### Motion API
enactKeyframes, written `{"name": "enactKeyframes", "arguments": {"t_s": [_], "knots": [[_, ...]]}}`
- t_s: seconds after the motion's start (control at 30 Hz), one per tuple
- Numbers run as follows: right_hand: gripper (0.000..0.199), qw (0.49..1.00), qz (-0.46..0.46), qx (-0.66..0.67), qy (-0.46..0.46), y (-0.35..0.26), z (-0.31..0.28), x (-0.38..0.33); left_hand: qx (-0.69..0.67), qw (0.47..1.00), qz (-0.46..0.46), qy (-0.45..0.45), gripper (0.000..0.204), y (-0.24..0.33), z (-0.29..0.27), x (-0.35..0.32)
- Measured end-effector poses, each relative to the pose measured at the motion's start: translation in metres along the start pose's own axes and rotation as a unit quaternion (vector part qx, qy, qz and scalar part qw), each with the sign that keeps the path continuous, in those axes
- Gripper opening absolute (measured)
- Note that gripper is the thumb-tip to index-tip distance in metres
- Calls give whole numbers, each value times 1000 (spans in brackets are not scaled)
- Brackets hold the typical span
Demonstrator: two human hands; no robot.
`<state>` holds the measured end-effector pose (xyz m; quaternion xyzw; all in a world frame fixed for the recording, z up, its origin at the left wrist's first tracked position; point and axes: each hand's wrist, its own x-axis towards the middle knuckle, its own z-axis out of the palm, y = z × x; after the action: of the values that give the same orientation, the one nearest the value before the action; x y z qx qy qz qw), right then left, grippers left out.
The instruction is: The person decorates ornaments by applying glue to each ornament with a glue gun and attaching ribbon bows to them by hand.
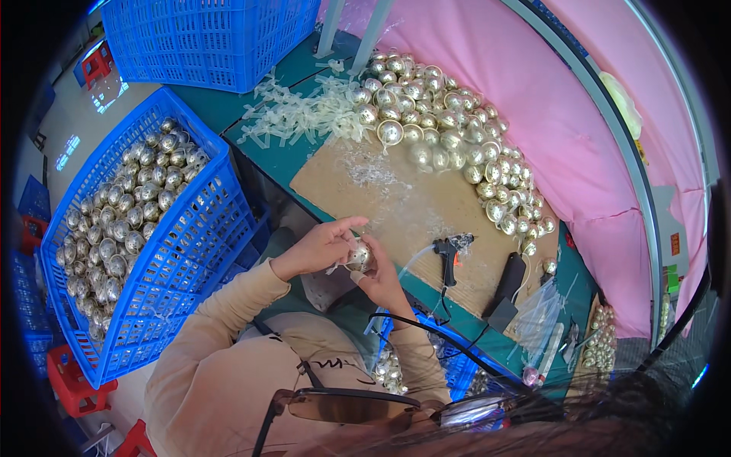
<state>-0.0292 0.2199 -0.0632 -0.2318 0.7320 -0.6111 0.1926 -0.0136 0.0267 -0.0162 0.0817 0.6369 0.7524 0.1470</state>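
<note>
In front of my body, over the near edge of the table, my right hand (383, 280) grips a shiny silvery-gold ball (360, 257) between thumb and fingers. Close against its left side is my left hand (326, 246), index finger stretched out and the other fingers curled in. A small pale strip (332, 269) shows under the left fingers; what they pinch is mostly hidden. Right of the hands, a black glue gun (449, 260) stands on a brown cardboard sheet (335, 179). Many similar balls (449, 114) are heaped along the cardboard's far side.
A blue crate (221, 221) full of balls stands at left; another blue crate (205, 46) is behind it. Translucent strips (304, 114) lie on the green table (221, 103). Right are a black box-shaped device (512, 278), cables and clear plastic bags (539, 312). Pink cloth (487, 53) hangs behind.
</note>
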Motion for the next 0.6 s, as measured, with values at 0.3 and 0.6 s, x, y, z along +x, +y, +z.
{"name": "enactKeyframes", "arguments": {"t_s": [0.3,0.6], "knots": [[68,1000,13,16,7,-13,4,0,-96,995,-11,-20,36,-8,-8,5],[70,999,12,50,5,-4,8,1,-143,986,70,57,26,-20,-4,6]]}}
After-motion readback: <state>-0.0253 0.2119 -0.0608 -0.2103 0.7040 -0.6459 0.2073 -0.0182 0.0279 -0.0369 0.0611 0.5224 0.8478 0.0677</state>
